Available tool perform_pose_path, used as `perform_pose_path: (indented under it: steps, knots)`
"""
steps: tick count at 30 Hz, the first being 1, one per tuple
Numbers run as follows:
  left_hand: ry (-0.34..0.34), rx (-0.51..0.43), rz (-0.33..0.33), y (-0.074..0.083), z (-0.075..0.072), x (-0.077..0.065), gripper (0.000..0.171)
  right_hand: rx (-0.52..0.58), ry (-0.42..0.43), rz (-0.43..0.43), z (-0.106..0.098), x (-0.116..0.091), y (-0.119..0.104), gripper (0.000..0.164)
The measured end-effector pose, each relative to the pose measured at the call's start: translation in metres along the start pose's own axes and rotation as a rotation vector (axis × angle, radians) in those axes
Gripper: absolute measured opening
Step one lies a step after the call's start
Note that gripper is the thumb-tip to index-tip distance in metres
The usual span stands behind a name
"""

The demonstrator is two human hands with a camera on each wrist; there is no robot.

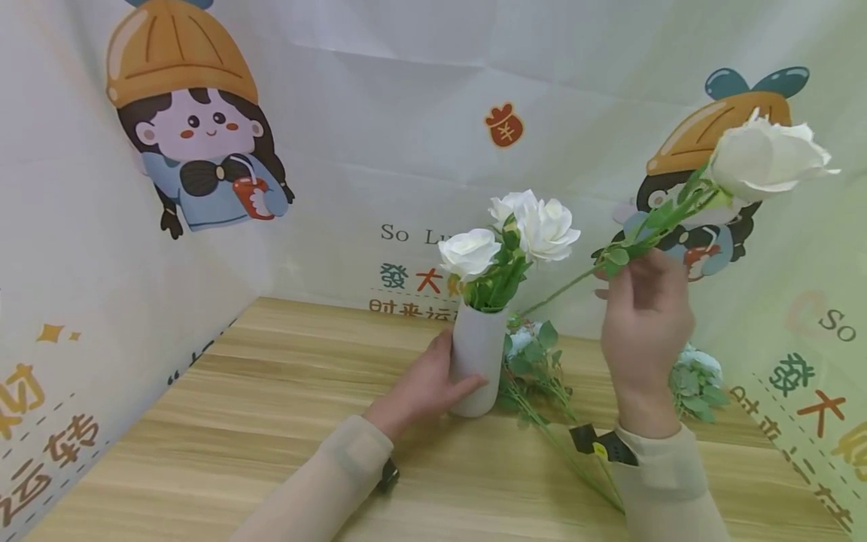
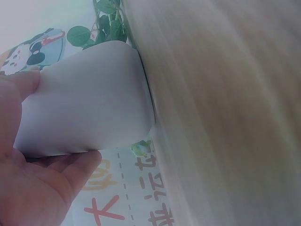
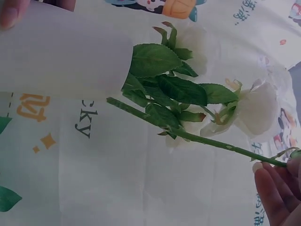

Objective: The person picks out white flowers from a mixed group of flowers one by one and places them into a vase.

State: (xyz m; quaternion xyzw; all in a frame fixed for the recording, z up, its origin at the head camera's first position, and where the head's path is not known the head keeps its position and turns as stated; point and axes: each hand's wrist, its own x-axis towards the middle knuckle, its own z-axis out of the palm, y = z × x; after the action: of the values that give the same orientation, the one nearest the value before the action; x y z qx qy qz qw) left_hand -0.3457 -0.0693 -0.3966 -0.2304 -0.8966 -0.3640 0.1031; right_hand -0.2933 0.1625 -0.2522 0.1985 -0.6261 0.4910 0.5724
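A white vase (image 1: 477, 365) stands on the wooden table, and my left hand (image 1: 425, 382) grips its side. Three white roses (image 1: 542, 229) with green leaves stick out of its mouth. Off to the right, my right hand (image 1: 646, 331) pinches the stem of another white rose (image 1: 765, 159); its bloom points up and right. The right wrist view shows that stem (image 3: 207, 140) slanting past the leaves, its lower end beside the vase rim. In the left wrist view the vase base (image 2: 108, 94) meets the tabletop, with thumb and fingers on either side.
Pale blue-white flowers with green leaves (image 1: 535, 354) lie on the table (image 1: 305, 376) right of the vase, their stems running toward the front. Another pale bloom (image 1: 698, 376) lies behind the right wrist. A printed cloth (image 1: 379, 113) hangs around the table.
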Motion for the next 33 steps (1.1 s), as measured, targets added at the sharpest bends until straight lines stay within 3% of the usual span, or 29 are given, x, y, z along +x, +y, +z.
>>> perform_pose_path:
  steps: [6, 13, 19, 23, 29, 33]
  knots:
    - [0.001, 0.008, -0.001, 0.001, 0.000, 0.000, 0.093, 0.154, 0.040, -0.064, 0.003, 0.001, -0.021, 0.016]
    - [0.001, -0.001, -0.007, 0.001, -0.001, 0.000, 0.092, 0.223, -0.002, -0.001, 0.006, -0.004, -0.021, 0.017]
    - [0.000, 0.001, -0.008, 0.001, -0.001, -0.001, 0.092, 0.170, -0.057, 0.016, 0.012, -0.010, -0.020, 0.018]
    - [0.004, -0.001, -0.001, 0.002, -0.002, -0.001, 0.092, 0.112, -0.109, 0.017, 0.014, -0.013, -0.008, 0.019]
    - [0.006, -0.007, 0.008, 0.002, -0.001, 0.000, 0.092, -0.052, -0.191, 0.057, 0.018, -0.023, 0.020, 0.018]
    - [0.009, -0.008, 0.010, 0.001, 0.000, 0.000, 0.094, -0.169, -0.300, 0.056, 0.022, -0.031, 0.029, 0.016]
